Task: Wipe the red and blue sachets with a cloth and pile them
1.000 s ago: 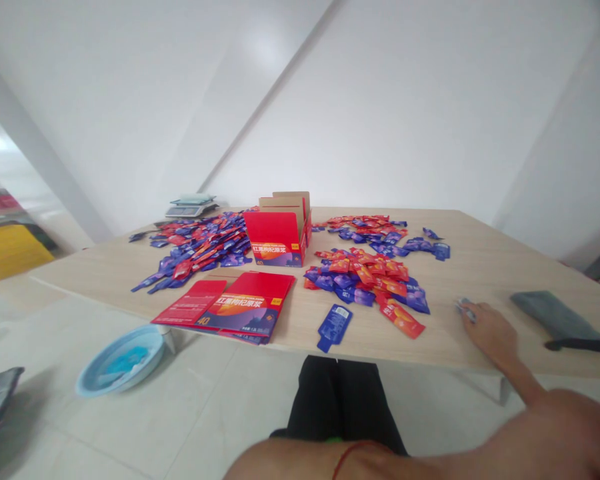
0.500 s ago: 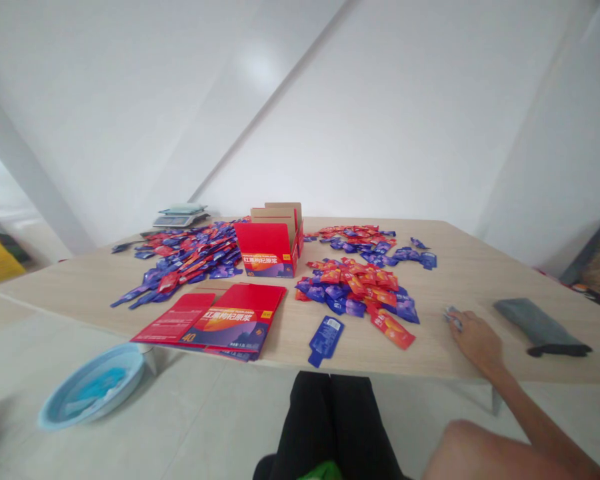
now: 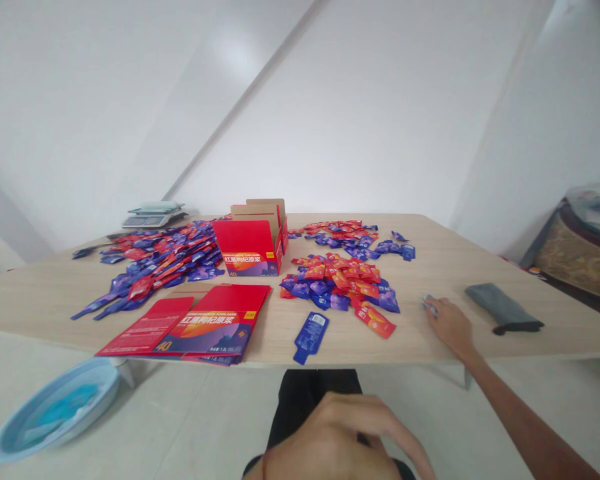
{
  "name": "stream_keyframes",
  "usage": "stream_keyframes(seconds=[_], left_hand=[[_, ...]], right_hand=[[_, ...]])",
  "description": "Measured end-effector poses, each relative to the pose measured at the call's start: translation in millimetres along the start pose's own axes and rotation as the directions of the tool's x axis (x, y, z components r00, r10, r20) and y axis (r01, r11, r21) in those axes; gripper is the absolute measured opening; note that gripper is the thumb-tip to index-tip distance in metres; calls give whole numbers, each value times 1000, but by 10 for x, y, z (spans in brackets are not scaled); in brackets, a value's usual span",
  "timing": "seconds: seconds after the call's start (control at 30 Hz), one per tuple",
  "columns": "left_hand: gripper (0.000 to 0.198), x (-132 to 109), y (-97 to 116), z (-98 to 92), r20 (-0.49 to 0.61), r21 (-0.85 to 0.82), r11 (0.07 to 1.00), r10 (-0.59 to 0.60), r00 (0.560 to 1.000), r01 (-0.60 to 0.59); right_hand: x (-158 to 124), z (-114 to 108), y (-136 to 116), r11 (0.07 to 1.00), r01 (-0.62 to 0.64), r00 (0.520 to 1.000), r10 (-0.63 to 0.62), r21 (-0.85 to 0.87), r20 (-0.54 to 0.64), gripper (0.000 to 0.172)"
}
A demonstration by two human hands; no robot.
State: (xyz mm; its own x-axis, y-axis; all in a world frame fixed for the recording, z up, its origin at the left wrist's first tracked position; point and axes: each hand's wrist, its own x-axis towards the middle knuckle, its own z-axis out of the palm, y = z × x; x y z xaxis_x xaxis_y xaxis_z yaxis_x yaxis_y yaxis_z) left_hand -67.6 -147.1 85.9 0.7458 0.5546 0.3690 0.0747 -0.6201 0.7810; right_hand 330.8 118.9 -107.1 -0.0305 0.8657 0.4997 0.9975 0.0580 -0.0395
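Observation:
My right hand [image 3: 449, 323] rests on the right part of the table, fingers closed over a small crumpled whitish-grey piece [image 3: 430, 305], perhaps tissue or cloth. A grey folded pouch-like thing [image 3: 503, 307] with a dark end lies to its right. Close to the camera, above my lap, is my left hand [image 3: 335, 430]; its bent fingers are apart and nothing shows in them. Beyond it, a blue sachet [image 3: 311, 337] lies alone near the table edge. An orange-red sachet [image 3: 375, 320] lies before a heap of red and purple sachets [image 3: 337, 280].
Flat red cartons [image 3: 215, 320] overlap the front edge at left. Behind them stands an open red box [image 3: 247, 247], beside a large sachet pile [image 3: 165, 257]. A scale [image 3: 153, 217] sits at the back left. On the floor is a blue basin [image 3: 55, 407].
My left hand has come into view from below, over my lap. My right hand stays on the table with the whitish piece. The view has turned slightly right.

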Motion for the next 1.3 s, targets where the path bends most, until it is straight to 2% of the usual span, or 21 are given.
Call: stream_keyframes(seconds=[0.07,0.17,0.23,0.3,0.37,0.43,0.53,1.0,1.3], left_hand=[[22,-22,-121,-77,-85,114,994,8,996,2],[19,-186,-435,-217,-197,320,932,-113,974,173],[13,-329,-730,-375,-305,443,839,-191,933,316],[13,-471,-1066,-548,-416,550,721,-200,887,420],[27,-595,-1396,-683,-412,636,647,-176,894,420],[38,-692,-1667,-751,-357,684,618,-180,917,387],[44,-775,-1896,-754,-323,703,610,-183,929,364],[45,-801,-1975,-690,-343,742,571,-125,931,350],[46,-796,-1980,-672,-351,749,547,-149,924,373]], right_hand=[[4,12,11,1000,-7,1000,7,-7,8,39],[7,15,13,1000,-18,1000,18,-5,13,40],[6,16,10,1000,-23,1000,23,-4,8,39],[5,26,12,1000,-25,1000,25,0,1,38],[5,48,26,1000,-25,1000,25,7,-5,38],[7,80,52,1000,-14,1000,14,9,-9,38],[10,129,93,1000,9,1000,-9,-7,-9,40],[10,119,81,1000,-13,1000,13,12,-14,41],[-1,108,77,1000,-2,1000,2,2,-20,43]])
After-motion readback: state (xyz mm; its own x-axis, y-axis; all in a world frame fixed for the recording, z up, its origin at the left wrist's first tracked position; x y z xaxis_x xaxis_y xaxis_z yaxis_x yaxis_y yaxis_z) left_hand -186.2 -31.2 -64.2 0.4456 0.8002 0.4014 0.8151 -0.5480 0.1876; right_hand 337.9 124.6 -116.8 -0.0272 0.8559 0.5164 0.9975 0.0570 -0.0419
